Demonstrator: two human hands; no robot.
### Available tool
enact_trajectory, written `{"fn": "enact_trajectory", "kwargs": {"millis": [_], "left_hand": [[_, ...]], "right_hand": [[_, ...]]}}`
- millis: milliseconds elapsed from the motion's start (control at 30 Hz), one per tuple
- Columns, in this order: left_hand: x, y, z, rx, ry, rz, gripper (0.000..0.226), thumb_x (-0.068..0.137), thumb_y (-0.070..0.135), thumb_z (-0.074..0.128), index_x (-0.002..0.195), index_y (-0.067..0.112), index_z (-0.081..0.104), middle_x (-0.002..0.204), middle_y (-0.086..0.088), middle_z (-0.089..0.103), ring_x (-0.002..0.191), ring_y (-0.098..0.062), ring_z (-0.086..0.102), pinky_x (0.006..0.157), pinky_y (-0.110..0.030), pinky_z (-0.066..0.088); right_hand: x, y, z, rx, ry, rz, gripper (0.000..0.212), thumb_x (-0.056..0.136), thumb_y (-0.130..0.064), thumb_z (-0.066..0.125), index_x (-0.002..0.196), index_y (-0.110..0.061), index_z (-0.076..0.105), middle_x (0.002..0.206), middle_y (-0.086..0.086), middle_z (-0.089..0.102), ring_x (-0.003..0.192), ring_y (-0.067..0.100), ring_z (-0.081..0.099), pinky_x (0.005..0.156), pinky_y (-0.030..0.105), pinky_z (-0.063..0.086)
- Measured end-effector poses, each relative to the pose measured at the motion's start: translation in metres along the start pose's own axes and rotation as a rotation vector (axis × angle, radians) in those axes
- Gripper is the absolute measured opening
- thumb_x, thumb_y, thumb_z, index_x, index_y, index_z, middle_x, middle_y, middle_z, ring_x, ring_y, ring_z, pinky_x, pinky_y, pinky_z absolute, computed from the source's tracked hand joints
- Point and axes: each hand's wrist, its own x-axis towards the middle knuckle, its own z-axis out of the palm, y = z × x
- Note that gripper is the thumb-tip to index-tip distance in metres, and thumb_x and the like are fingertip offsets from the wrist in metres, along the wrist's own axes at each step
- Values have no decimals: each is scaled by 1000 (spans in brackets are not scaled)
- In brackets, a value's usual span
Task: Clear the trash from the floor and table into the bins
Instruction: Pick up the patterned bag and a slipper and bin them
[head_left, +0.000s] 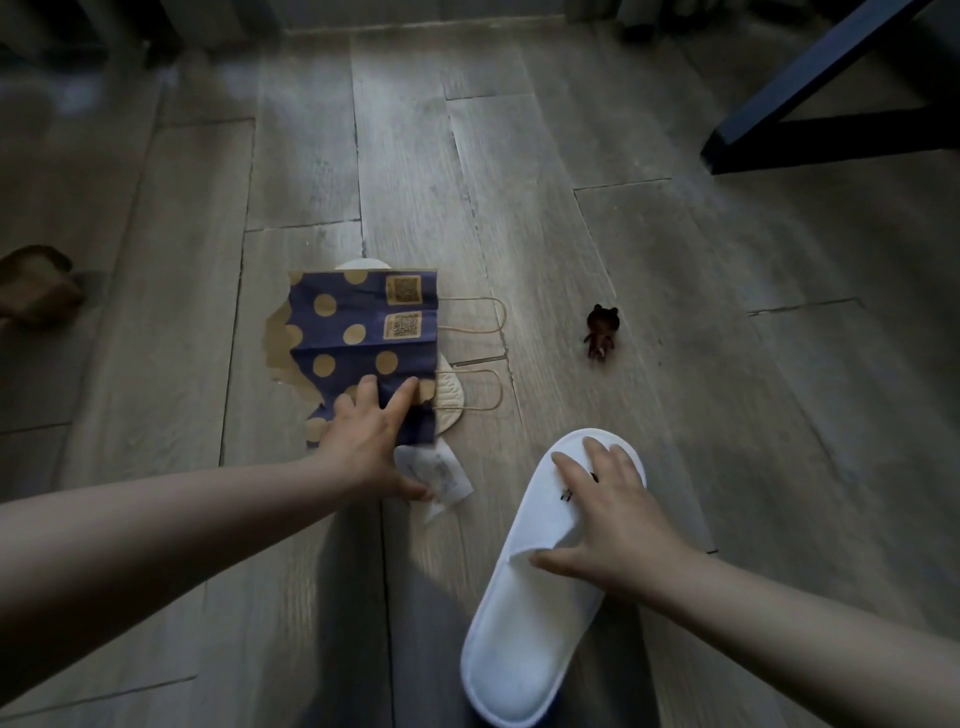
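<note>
Slipper: a white open-heeled slipper (524, 649) lies sole-down on the floor, nearest of all; its long axis runs away from the person, heel near, toe far and leaning a little right.
Right hand: the right hand (618, 530) rests on the slipper's upper with fingers spread and straight and the thumb at the edge of the foot opening; the grip is loose and closes on nothing.
Left hand: the left hand (369, 441) lies flat, fingers stretched out and pressing the near edge of the bag, thumb on a white slip (447, 475); this grip is open as well.
Paper bag: a blue paper bag (358, 332) with tan dots lies flat on the floor, left of the slipper; its twine handles (488, 317) point right, its torn edge faces left, and its longer side runs away from the person.
Mask: a pale mask (449, 400) sticks out from under the bag's right edge.
Bear: a small dark bear figure (601, 332) lies well apart, to the right.
Floor: grey wood-look planks (727, 415), dimly lit, with the seams running away.
Room: a dark frame leg (810, 78) stands far right; a brown object (36, 286), too dim to make out, is at the far left.
</note>
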Motion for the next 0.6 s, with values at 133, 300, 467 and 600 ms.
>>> {"fn": "enact_trajectory", "kwargs": {"millis": [133,300,467,600], "left_hand": [[3,-6,-2,3,28,41,120,55,62,80,147,34,8,139,-8,19,123,-33,34,99,-42,42],[9,-14,-9,9,93,77,83,64,51,79,130,20,39,122,-8,41,104,-29,53,85,-38,50],[16,-19,-15,47,130,113,61,72,44,76,118,16,48,116,-7,48,94,-24,58,76,-33,51],[20,-23,-16,74,130,153,72,68,45,79,125,18,43,121,-6,43,95,-22,56,76,-33,51]], "right_hand": [[-2,-1,-1,-3,-41,-26,110,71,-72,63,153,-32,1,161,2,-17,147,29,-20,120,45,6],[-1,0,-3,2,-53,-26,110,71,-72,62,153,-31,2,161,2,-16,147,28,-19,120,44,7],[0,3,-2,-22,-61,-40,111,70,-71,63,153,-32,2,161,2,-17,147,26,-19,121,44,7],[2,5,-1,-3,-66,-36,111,70,-68,66,153,-33,2,161,1,-17,147,25,-19,120,43,8]]}}
